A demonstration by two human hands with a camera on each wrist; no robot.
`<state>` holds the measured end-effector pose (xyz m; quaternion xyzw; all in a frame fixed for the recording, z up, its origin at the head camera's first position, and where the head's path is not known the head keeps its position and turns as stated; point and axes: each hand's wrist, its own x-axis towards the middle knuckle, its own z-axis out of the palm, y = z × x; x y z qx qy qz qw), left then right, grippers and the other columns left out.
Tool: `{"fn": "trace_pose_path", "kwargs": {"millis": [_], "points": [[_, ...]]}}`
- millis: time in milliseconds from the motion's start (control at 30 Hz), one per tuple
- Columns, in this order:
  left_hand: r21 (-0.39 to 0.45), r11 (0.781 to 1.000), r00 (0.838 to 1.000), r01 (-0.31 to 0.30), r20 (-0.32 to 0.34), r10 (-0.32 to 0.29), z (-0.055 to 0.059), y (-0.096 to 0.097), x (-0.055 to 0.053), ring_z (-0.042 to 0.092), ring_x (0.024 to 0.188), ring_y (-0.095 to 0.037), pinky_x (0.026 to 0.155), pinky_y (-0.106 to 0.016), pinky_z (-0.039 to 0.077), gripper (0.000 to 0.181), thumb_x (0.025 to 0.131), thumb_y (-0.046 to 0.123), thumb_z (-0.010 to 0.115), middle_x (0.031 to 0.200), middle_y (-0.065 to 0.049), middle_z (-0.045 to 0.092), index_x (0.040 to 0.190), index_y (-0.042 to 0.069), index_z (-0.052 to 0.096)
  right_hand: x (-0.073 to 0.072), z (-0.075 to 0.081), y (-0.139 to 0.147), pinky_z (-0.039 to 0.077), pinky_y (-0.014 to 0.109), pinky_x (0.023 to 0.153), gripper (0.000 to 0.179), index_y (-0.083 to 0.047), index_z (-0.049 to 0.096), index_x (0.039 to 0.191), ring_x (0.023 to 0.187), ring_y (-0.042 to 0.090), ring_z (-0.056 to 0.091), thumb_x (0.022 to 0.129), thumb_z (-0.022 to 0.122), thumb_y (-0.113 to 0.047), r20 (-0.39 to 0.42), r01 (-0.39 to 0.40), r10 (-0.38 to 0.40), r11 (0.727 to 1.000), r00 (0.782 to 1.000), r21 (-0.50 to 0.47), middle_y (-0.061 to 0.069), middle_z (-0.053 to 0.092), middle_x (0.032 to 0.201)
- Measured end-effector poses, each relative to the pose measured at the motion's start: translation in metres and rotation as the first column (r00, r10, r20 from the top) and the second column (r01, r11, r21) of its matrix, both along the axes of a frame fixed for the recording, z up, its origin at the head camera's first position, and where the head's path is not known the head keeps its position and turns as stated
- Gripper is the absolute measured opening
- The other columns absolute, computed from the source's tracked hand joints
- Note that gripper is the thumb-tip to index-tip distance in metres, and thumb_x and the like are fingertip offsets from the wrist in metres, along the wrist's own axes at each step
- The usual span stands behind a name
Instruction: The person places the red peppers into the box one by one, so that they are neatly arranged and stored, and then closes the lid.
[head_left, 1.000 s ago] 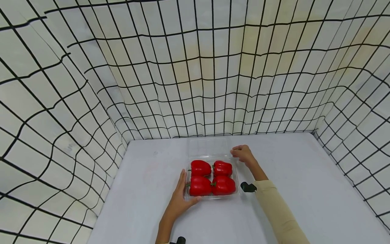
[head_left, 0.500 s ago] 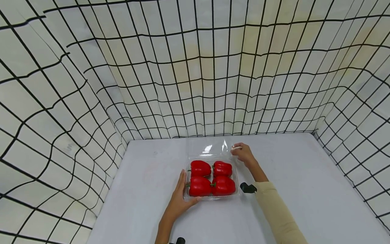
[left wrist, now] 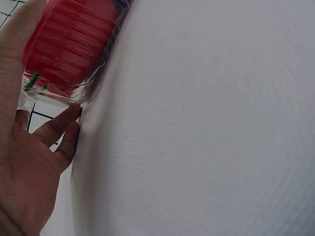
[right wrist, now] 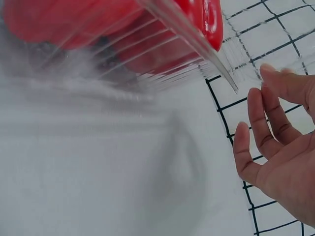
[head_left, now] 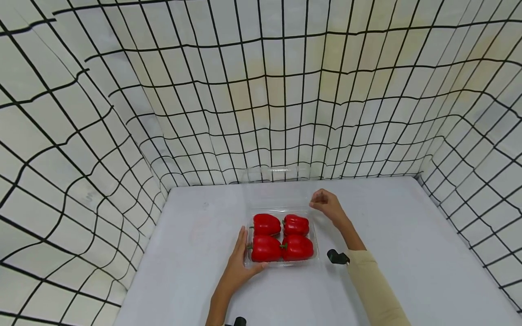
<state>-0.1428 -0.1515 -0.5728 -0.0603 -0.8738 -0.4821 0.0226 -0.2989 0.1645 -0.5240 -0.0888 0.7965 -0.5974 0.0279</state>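
A clear plastic clamshell container (head_left: 288, 264) holds several red bell peppers (head_left: 266, 248) with green stems, in two rows. Its transparent lid (head_left: 277, 192) is tilted up along the far side. My left hand (head_left: 236, 269) rests against the near left corner, fingers straight along the left side and thumb at the front edge. In the left wrist view, one pepper (left wrist: 71, 42) shows through the ribbed wall. My right hand (head_left: 326, 206) is at the lid's right edge. In the right wrist view, thumb and fingertips of the right hand (right wrist: 280, 128) pinch that thin clear edge.
The container stands on a white-covered table (head_left: 195, 235). White walls with a black grid net (head_left: 285, 90) enclose its back and sides. A small black device (head_left: 337, 257) sits at the right wrist, and another (head_left: 239, 321) at the left.
The lid has swung up from lying back on the table to a raised tilt. My right hand has shifted slightly with it; the left hand keeps its place at the container.
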Motion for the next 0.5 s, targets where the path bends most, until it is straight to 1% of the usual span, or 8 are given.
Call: {"fn": "trace_pose_path", "kwargs": {"millis": [33,100,233,267,333,400,500], "points": [[-0.001,1.0,1.0,0.0,-0.002,0.0,0.0,0.0,0.0,0.018,0.152,-0.028,0.11,-0.052,0.037,0.113,0.072,0.057,0.078,0.165,0.006,0.01,0.158,0.022,0.014,0.003,0.004,0.0,0.055,0.019,0.075,0.019,0.004,0.058,0.103,0.084,0.017,0.061,0.089,0.068,-0.004,-0.012,-0.014,0.014,1.0,1.0,0.0,0.021,0.064,0.098],[-0.005,1.0,1.0,0.0,-0.002,0.0,0.0,-0.001,-0.001,0.019,0.151,-0.028,0.11,-0.051,0.038,0.113,0.072,0.057,0.078,0.165,0.007,0.01,0.158,0.023,0.014,0.005,0.003,0.002,0.055,0.017,0.074,0.019,0.006,0.059,0.102,0.085,0.02,0.061,0.089,0.068,-0.004,-0.034,-0.031,0.031,1.0,0.999,0.004,0.024,0.064,0.098],[-0.003,1.0,1.0,0.004,-0.006,-0.004,0.001,0.0,0.0,0.022,0.151,-0.029,0.11,-0.05,0.039,0.113,0.071,0.056,0.078,0.165,0.005,0.011,0.158,0.021,0.014,0.01,0.001,0.005,0.057,0.023,0.075,0.015,0.003,0.061,0.098,0.088,0.024,0.063,0.089,0.069,-0.006,-0.057,-0.037,0.039,0.999,0.998,0.034,0.022,0.066,0.097],[0.001,1.0,1.0,0.006,-0.008,-0.006,0.002,0.0,0.0,0.022,0.15,-0.03,0.109,-0.05,0.039,0.113,0.072,0.056,0.078,0.165,0.004,0.011,0.158,0.021,0.014,0.009,-0.005,0.007,0.057,0.023,0.075,0.014,0.001,0.061,0.096,0.089,0.023,0.063,0.089,0.07,-0.006,-0.072,-0.034,0.037,0.998,0.997,0.046,0.02,0.066,0.095],[0.011,1.0,1.0,0.008,-0.008,-0.007,0.002,0.0,0.0,0.024,0.15,-0.031,0.11,-0.05,0.039,0.114,0.072,0.055,0.078,0.165,0.001,0.012,0.158,0.021,0.013,0.012,-0.006,0.008,0.057,0.024,0.076,0.011,0.001,0.06,0.094,0.091,0.026,0.064,0.089,0.068,-0.004,-0.094,-0.043,0.048,0.997,0.994,0.064,0.02,0.066,0.094],[0.033,0.999,1.0,0.006,0.003,-0.006,0.002,0.001,0.001,0.029,0.148,-0.033,0.109,-0.052,0.04,0.114,0.072,0.054,0.079,0.165,-0.001,0.016,0.158,0.023,0.011,0.015,-0.008,0.01,0.056,0.022,0.076,0.007,0.003,0.061,0.094,0.093,0.028,0.064,0.09,0.065,-0.001,-0.107,-0.046,0.054,0.996,0.993,0.073,0.021,0.066,0.095],[0.05,0.999,0.999,-0.012,0.033,0.01,0.001,0.001,0.001,0.034,0.145,-0.034,0.108,-0.055,0.042,0.119,0.07,0.053,0.08,0.164,-0.003,0.02,0.158,0.027,0.005,0.018,-0.011,0.011,0.054,0.018,0.077,0.006,0.006,0.064,0.095,0.092,0.026,0.064,0.091,0.061,0.002,-0.117,-0.063,0.073,0.994,0.99,0.09,0.023,0.066,0.097]]}}
